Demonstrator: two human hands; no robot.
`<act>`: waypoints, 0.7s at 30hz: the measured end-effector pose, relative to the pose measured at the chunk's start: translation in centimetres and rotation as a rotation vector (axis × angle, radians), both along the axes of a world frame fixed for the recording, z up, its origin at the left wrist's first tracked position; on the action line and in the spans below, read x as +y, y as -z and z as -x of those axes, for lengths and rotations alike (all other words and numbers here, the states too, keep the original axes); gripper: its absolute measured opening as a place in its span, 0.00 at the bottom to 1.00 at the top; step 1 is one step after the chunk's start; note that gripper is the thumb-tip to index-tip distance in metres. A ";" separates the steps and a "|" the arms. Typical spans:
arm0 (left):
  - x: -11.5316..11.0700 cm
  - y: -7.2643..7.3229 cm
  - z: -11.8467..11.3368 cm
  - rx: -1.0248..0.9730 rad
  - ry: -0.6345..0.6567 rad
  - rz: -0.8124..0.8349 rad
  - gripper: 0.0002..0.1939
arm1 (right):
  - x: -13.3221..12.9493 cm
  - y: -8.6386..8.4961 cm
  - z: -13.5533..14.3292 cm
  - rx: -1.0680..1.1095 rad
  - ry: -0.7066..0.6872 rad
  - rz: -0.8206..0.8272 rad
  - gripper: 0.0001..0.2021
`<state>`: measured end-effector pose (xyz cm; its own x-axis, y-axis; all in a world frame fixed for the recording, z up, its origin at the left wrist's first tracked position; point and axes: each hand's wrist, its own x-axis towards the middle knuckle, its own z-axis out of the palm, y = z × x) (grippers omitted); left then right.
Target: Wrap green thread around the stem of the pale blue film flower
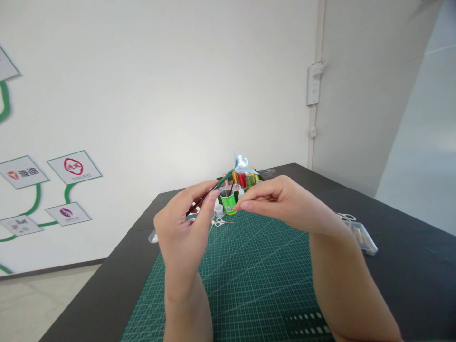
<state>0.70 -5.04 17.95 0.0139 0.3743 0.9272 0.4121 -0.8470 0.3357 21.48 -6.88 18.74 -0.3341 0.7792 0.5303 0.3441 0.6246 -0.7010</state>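
White wall point(199, 85), carrying logo placards point(74, 167) at left and a power strip point(313, 86) at right. Black table point(402, 251), bearing a green gridded cutting mat point(256, 261). Left hand point(187, 213): thumb and fingers clamped on a slim dark rod point(224, 178), green toward its raised end. Light-blue satin piece point(241, 163): at the rod's upper tip, in front of thread spools point(242, 180). Right hand point(281, 202): fingertips together, apart from the satin; whether anything thin lies between them cannot be told. Behind the hands: green can point(228, 205), small white-handled scissors point(220, 222). Right side: clear plastic box point(365, 239).

Bright light, soft glow on wall point(199, 118)
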 end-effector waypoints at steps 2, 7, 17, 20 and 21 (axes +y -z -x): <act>0.3 -0.1 -0.1 -0.016 0.034 0.036 0.07 | -0.2 -0.1 -0.1 0.000 0.004 0.030 0.16; 0.7 -0.1 -0.2 -0.063 0.164 0.132 0.06 | 0.3 0.1 -0.4 0.161 0.212 0.056 0.15; 0.8 -0.1 -0.5 -0.080 0.299 0.257 0.05 | 1.1 0.5 1.7 0.325 0.340 -0.199 0.06; 1.0 -0.2 -0.6 -0.075 0.318 0.279 0.05 | 0.7 0.7 2.7 0.391 0.217 -0.177 0.08; 1.1 -0.2 -0.7 -0.073 0.322 0.286 0.05 | 0.8 0.8 2.9 0.415 0.202 -0.181 0.10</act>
